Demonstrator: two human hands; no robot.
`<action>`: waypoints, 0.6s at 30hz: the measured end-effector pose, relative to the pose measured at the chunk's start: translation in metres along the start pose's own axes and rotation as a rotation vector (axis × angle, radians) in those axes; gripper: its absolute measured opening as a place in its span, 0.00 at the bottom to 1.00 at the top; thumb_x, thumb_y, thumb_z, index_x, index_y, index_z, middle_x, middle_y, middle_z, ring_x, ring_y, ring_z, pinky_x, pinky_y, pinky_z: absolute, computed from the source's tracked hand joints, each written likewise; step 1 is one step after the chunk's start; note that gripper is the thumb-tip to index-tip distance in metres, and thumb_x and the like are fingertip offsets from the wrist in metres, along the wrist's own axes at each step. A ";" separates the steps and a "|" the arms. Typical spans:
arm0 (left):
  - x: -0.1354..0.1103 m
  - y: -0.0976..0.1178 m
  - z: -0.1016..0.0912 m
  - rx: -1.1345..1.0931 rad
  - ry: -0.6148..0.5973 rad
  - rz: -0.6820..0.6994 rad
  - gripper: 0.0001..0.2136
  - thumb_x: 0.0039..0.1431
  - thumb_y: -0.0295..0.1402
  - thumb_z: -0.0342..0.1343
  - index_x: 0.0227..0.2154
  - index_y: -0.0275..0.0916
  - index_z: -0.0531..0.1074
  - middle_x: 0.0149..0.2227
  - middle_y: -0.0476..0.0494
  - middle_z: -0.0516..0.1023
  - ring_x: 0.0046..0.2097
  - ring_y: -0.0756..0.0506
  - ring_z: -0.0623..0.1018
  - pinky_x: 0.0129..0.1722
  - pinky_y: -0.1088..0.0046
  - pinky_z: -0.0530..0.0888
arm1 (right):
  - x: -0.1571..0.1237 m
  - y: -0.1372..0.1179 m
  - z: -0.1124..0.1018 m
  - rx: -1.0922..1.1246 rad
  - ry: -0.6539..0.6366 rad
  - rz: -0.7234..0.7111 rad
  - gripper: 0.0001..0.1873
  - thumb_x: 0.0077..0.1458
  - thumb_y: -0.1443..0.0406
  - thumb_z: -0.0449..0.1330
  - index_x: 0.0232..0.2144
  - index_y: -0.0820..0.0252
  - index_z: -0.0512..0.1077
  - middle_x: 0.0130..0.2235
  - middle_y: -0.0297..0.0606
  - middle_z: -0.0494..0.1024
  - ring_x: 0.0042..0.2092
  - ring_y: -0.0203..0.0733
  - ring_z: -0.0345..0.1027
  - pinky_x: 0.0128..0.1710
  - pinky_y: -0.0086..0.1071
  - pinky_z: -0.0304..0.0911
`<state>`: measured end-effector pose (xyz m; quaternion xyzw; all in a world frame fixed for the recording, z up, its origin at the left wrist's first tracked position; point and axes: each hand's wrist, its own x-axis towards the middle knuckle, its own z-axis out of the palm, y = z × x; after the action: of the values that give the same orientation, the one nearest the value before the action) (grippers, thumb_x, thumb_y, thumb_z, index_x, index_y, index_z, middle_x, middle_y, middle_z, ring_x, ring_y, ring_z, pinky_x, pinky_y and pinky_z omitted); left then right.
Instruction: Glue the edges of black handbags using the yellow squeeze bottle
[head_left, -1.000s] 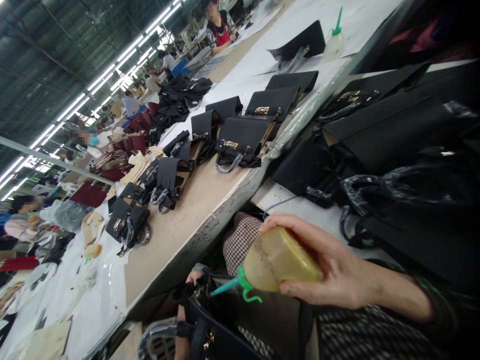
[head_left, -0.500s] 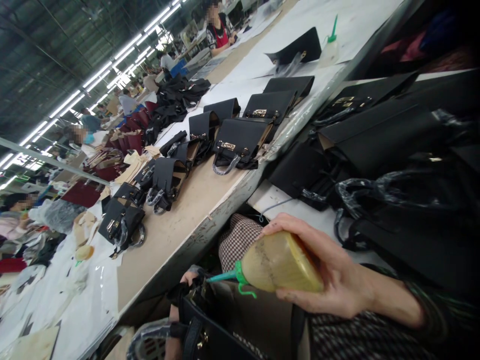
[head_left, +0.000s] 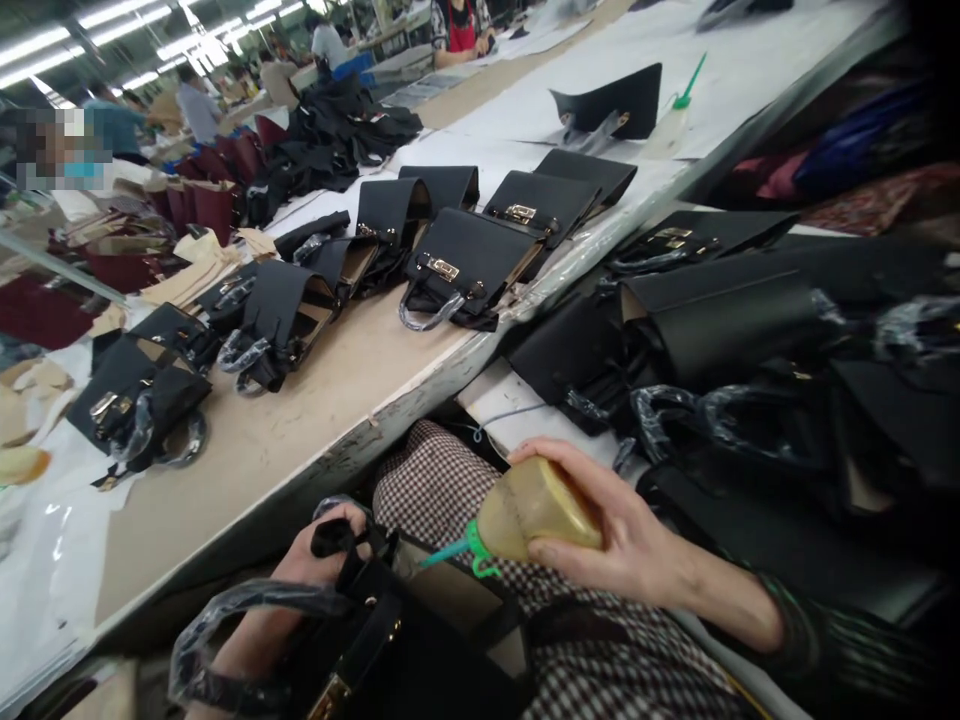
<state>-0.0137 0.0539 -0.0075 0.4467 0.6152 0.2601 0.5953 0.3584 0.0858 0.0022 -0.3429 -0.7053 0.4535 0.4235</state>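
My right hand (head_left: 622,535) is wrapped round a yellowish squeeze bottle (head_left: 529,515) with a green nozzle (head_left: 450,550). The nozzle tip points left into the open top of a black handbag (head_left: 420,640) on my lap. My left hand (head_left: 315,560) grips the bag's upper edge at a black strap. The bag's plastic-wrapped handle (head_left: 232,610) loops out to the left, and a gold clasp (head_left: 330,695) shows on its front. The checked cloth (head_left: 435,480) of my clothing lies under the bag.
A long worktable (head_left: 330,390) runs from lower left to upper right with several black handbags (head_left: 457,265) on it. More black bags (head_left: 720,320) pile on a lower shelf at right. A second squeeze bottle (head_left: 671,120) stands far back. Other people work beyond.
The view has tipped down and levelled, so the bag on my lap and my left hand show more. The bottle's nozzle stays at the bag's opening.
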 end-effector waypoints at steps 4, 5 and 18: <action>0.010 -0.007 0.016 -0.014 0.038 -0.065 0.16 0.50 0.39 0.70 0.31 0.40 0.68 0.28 0.54 0.69 0.31 0.50 0.69 0.31 0.75 0.68 | 0.004 0.014 0.004 -0.077 -0.047 -0.066 0.33 0.58 0.56 0.71 0.60 0.49 0.63 0.53 0.40 0.74 0.51 0.48 0.73 0.51 0.36 0.71; 0.012 -0.007 0.017 -0.013 0.050 -0.084 0.14 0.53 0.39 0.68 0.33 0.41 0.68 0.29 0.54 0.70 0.32 0.49 0.69 0.32 0.75 0.69 | 0.006 0.017 0.005 -0.087 -0.058 -0.078 0.33 0.58 0.56 0.71 0.61 0.50 0.62 0.53 0.41 0.74 0.52 0.49 0.72 0.52 0.37 0.71; 0.021 -0.010 0.020 0.054 0.054 -0.109 0.13 0.55 0.40 0.67 0.33 0.40 0.68 0.32 0.52 0.68 0.35 0.47 0.68 0.36 0.73 0.69 | 0.030 0.028 0.009 -0.153 -0.108 -0.192 0.35 0.57 0.55 0.72 0.60 0.56 0.62 0.51 0.45 0.75 0.49 0.50 0.73 0.50 0.41 0.71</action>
<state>0.0059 0.0631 -0.0298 0.4212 0.6613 0.2226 0.5794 0.3413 0.1188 -0.0173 -0.2803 -0.7890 0.3735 0.3991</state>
